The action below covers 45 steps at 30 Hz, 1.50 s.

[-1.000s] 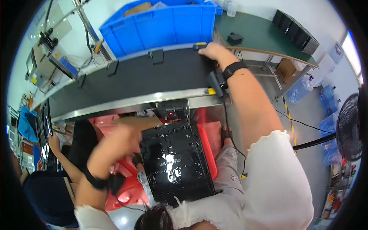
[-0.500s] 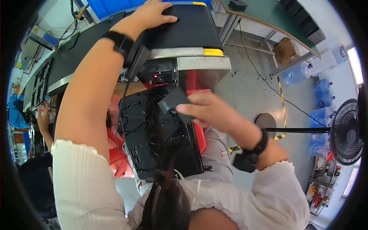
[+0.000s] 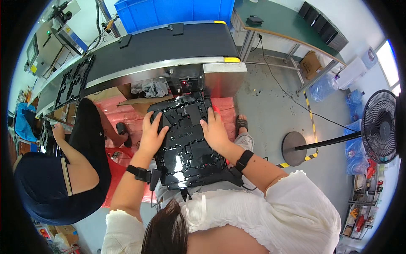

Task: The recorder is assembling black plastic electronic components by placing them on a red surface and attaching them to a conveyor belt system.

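A black moulded tray [image 3: 186, 146] is lying across the person's lap, its glossy surface catching light at six o'clock. The left hand [image 3: 153, 134] is resting on the tray's edge between nine and ten o'clock, and the right hand [image 3: 215, 130] is touching the opposite edge at two o'clock. Each grip is staying loosely open, fingers spreading over the rim; whether any fingertips are curling underneath, I cannot tell. Between the hands, a flat black piece [image 3: 195, 115] is sitting in the tray toward twelve o'clock. Dark wristbands [image 3: 244, 160] are circling both wrists.

At nine o'clock a co-worker in a dark cap [image 3: 50, 186] is sitting. Beyond the tray, between eleven and twelve, a conveyor belt [image 3: 156, 48] is stretching sideways, bearing flat black plates [image 3: 178, 28] at eleven and twelve and a second black tray [image 3: 74, 82] at ten. At three o'clock a black fan [image 3: 382, 127] is standing. Farthest, a blue bin [image 3: 177, 12] is standing at twelve and a green tabletop [image 3: 279, 27] is extending at one.
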Each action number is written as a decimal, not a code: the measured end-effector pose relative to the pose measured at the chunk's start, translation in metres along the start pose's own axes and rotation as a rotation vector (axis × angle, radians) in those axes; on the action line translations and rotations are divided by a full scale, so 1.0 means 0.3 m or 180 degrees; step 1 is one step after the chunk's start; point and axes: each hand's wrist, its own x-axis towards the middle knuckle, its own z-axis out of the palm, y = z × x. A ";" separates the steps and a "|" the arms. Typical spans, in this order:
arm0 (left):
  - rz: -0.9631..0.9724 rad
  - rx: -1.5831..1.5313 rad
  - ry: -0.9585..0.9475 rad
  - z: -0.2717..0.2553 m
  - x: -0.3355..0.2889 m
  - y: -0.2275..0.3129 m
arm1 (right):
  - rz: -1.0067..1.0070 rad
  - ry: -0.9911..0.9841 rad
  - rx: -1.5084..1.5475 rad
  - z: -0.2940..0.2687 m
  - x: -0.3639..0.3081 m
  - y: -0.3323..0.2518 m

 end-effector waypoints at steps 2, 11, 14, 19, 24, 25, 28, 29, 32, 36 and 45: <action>0.0113 0.0103 0.0168 0.031 -0.042 0.010 | -0.0079 0.0111 -0.0145 0.010 -0.056 0.002; 0.0159 0.0177 0.0121 0.066 -0.060 0.098 | 0.0346 0.0398 0.0364 -0.065 -0.172 0.021; 0.0000 0.0376 0.0040 0.086 -0.022 0.094 | 0.0537 -0.0298 0.0024 -0.139 -0.039 0.023; 0.0044 0.0523 -0.0091 0.048 -0.023 0.076 | -0.0805 0.0519 -0.0433 -0.505 0.320 -0.137; 0.0385 0.0861 -0.0603 -0.002 0.082 0.137 | -0.0308 0.1507 -0.0105 -0.636 0.940 -0.049; 0.0416 0.0873 -0.0808 -0.009 0.108 0.143 | 0.0188 0.1386 -0.0522 -0.600 1.043 -0.017; 0.0488 0.0885 -0.1008 -0.057 0.171 0.156 | 0.1130 -0.0909 0.0901 -0.501 1.132 -0.008; 0.0564 0.0818 -0.1193 -0.085 0.196 0.170 | 0.1126 -0.0920 0.0924 -0.505 1.149 0.014; 0.1543 0.0147 -0.0812 -0.218 0.451 0.276 | 0.0842 -0.0458 0.0934 -0.582 1.082 0.064; 0.2031 -0.0176 0.0322 -0.213 0.933 0.355 | 0.0239 0.0058 0.0991 -0.661 0.883 0.017; 0.1178 0.0974 -0.0883 0.011 1.198 0.242 | 0.0166 -0.2399 0.1160 -0.675 0.228 -0.174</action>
